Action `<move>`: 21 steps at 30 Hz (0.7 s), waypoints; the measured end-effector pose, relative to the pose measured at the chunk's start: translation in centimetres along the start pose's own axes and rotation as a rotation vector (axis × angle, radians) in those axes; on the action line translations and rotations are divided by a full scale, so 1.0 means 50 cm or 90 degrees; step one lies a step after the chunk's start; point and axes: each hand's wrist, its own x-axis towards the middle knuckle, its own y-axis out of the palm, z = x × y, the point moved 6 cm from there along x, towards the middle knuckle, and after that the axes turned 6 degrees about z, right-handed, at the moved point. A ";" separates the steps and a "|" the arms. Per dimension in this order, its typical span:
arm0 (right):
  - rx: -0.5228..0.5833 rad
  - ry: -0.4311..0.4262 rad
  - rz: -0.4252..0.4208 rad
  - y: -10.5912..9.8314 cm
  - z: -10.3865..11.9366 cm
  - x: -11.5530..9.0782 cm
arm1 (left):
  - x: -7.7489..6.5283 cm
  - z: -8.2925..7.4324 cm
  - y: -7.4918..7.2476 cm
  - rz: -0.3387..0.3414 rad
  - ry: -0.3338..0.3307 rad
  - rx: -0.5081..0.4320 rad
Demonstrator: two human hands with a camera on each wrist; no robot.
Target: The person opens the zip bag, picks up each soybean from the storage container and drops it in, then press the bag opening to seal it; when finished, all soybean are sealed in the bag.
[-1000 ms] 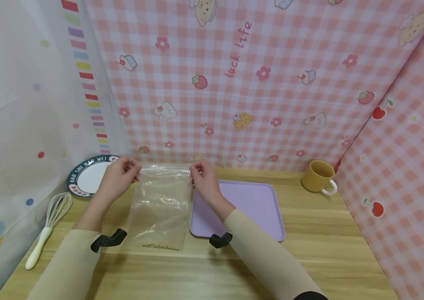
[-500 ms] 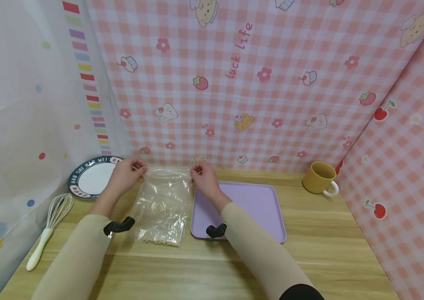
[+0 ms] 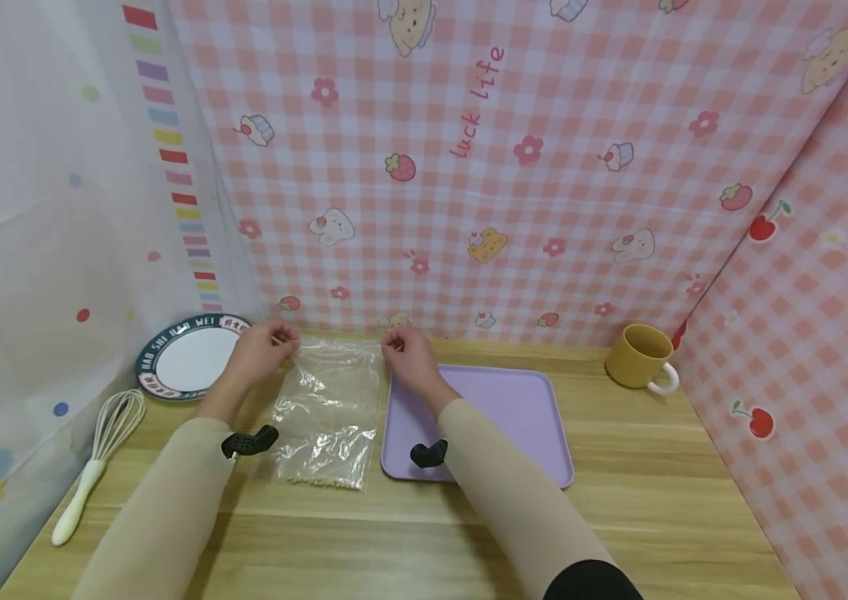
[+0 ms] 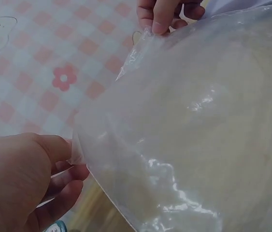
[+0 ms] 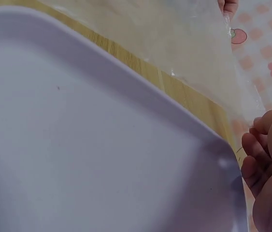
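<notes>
A clear plastic bag (image 3: 328, 408) hangs between my hands, low over the wooden table. Small pale bead-like pieces (image 3: 326, 483) lie in a row along its bottom edge; their kind is too small to tell. At the bag's top left corner, my left hand (image 3: 262, 354) pinches the film between thumb and fingers. My right hand (image 3: 412, 360) pinches the top right corner, above the upper left part of a lilac tray (image 3: 506, 417). In the left wrist view, the film (image 4: 208, 130) is stretched between both hands, with shiny creases.
A white plate with a dark green rim (image 3: 153, 358) lies behind my left hand. Left of my left arm is a whisk (image 3: 97, 458). A mustard mug (image 3: 635, 358) with a white handle stands at the back right, near the checked cloth wall (image 3: 581, 292).
My left hand has moved right, towards my right hand, which stays nearly in place. The bag between them has become narrower and more creased.
</notes>
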 end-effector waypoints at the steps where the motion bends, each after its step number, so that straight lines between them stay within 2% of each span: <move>1: -0.002 0.000 0.002 0.001 -0.002 0.002 | 0.004 0.004 0.002 0.000 0.001 0.004; 10: -0.039 0.003 0.013 0.007 -0.014 0.011 | 0.019 0.020 0.019 0.028 -0.024 0.020; 21: -0.059 -0.002 0.003 0.008 -0.012 0.014 | 0.019 0.022 0.017 0.028 -0.033 0.041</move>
